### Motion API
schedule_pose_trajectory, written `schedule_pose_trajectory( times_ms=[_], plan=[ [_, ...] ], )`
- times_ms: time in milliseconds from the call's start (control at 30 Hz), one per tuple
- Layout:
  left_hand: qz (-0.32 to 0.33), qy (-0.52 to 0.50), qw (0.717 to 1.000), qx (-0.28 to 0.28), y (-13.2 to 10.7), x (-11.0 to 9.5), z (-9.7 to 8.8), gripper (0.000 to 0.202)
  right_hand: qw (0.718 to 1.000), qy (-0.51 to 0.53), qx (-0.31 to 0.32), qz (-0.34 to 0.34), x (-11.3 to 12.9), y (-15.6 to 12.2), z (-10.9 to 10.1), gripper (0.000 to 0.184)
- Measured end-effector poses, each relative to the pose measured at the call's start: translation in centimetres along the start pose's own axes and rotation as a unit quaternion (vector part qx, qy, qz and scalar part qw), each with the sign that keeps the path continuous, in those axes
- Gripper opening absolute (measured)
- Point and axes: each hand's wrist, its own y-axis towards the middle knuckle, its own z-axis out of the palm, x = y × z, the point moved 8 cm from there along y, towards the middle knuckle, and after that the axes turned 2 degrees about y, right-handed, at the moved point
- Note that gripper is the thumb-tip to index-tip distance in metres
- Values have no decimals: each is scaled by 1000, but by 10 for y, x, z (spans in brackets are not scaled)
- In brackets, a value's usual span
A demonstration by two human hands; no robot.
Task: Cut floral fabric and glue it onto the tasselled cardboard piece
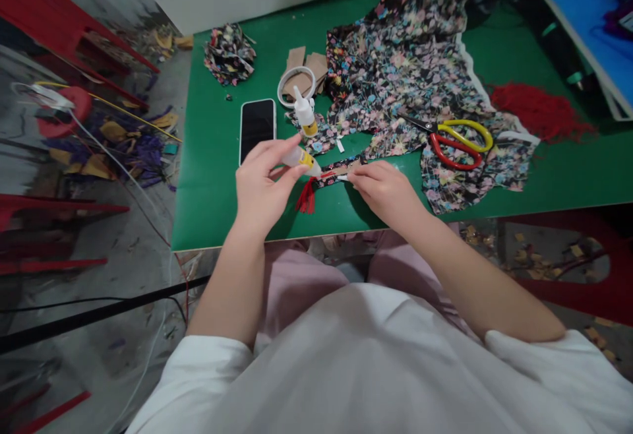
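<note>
Pinching small glue bottle (300,157), left hand (260,186) raised above green table (212,177), nozzle tilted toward fabric strip (341,171). Right hand (383,186) palm down, fingertips pressed on strip, red tassel (306,198) hanging from its left end. Phone (257,127), second bottle (305,112), scissors (455,138) lie beyond.

We mark a green worktop (212,177); black fabric (395,71) printed with small pink, blue and cream flowers; a strip (337,175) in the same print; a red tassel (306,198); a white glue bottle (297,155) with a yellow band; scissors (457,140) with one yellow and one red handle; a black phone (257,127); a red fringe heap (539,107).
</note>
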Motion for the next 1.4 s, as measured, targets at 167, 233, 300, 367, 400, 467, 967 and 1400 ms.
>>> schedule_pose_trajectory(
  times_ms=[167, 233, 300, 367, 400, 467, 967, 1400],
  plan=[
    [11, -8, 998, 61, -1, -6, 19, 36, 1000, 19, 6, 13, -2, -1, 2, 27],
    [0, -12, 998, 57, -2, -4, 18, 36, 1000, 22, 9, 11, -1, -1, 3, 27],
    [-12, -12, 1000, 22, -1, -2, 9, 38, 1000, 13, 7, 4, 0, -1, 2, 27],
    [-16, -7, 1000, -11, 1, 1, -1, 39, 1000, -2, 3, -1, 1, -1, 1, 26],
    [-17, -6, 1000, -14, 1, 2, -3, 39, 1000, -7, 2, -2, 1, -1, 1, 26],
    [-20, -7, 1000, 3, 0, 4, 1, 39, 1000, -12, 1, -2, 1, -1, 1, 26],
    [-29, 1, 998, -58, -19, 14, -12, 39, 1000, 8, -7, -1, 1, -2, 1, 26],
    [-2, 3, 1000, 8, -7, -6, 17, 36, 1000, -6, 3, 3, 2, 0, 0, 27]
  ],
)
